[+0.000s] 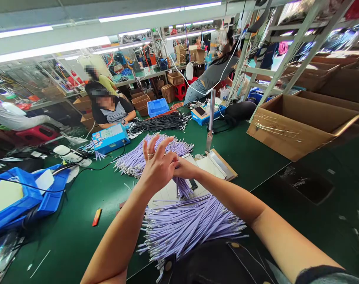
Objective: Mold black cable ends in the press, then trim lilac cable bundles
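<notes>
My left hand point(159, 165) is raised over the bench, thumb and forefinger pinched together against my right hand, the other fingers lifted and spread. What the pinch holds is hidden. My right hand point(184, 168) is closed, and a small bunch of purple cables point(183, 188) hangs down from beneath it. Below my hands lies a white board point(164, 196). Nearest my body is a large heap of purple cables point(191, 223) with pale connector ends. Behind my hands spreads a second purple cable pile point(132, 157).
A metal post point(211, 118) stands by a clipboard-like fixture point(222, 165). Left are a blue box point(111, 139), blue trays point(16, 197) and an orange lighter point(97, 217). A cardboard box point(294, 126) sits right. Black cables point(161, 121) lie before a seated co-worker point(110, 104).
</notes>
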A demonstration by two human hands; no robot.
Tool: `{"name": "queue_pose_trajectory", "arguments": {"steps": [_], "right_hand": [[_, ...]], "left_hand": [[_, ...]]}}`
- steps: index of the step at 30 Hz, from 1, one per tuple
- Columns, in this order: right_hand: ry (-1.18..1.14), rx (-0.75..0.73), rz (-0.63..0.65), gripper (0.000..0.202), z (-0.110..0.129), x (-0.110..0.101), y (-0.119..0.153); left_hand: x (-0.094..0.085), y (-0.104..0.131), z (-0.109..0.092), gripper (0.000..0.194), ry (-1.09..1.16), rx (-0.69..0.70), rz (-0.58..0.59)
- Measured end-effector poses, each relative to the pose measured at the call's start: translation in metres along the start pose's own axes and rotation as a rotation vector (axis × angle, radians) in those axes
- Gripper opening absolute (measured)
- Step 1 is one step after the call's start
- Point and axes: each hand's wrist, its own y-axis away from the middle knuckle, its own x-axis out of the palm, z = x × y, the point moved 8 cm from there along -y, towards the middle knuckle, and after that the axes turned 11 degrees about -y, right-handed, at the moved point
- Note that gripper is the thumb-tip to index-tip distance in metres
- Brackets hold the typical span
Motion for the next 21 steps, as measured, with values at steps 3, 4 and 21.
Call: {"name": "queue_pose_trajectory", "arguments": {"steps": [3, 4, 21], "right_hand": [[-0.075, 0.06, 0.023, 0.023, -0.001, 0.002, 0.002], [-0.118, 0.082, 0.029, 0.028, -0.002, 0.003, 0.003], [-0.128, 0.006, 0.083, 0.02, 0.068, 0.017, -0.002]], "left_hand": [[-0.011, -0.002, 0.011, 0.007, 0.036, -0.032, -0.064], [-0.016, 0.0, 0.02, 0.003, 0.064, -0.054, -0.095], [0.185, 0.135, -0.018, 0.038, 1.249, -0.574, 0.562]]}}
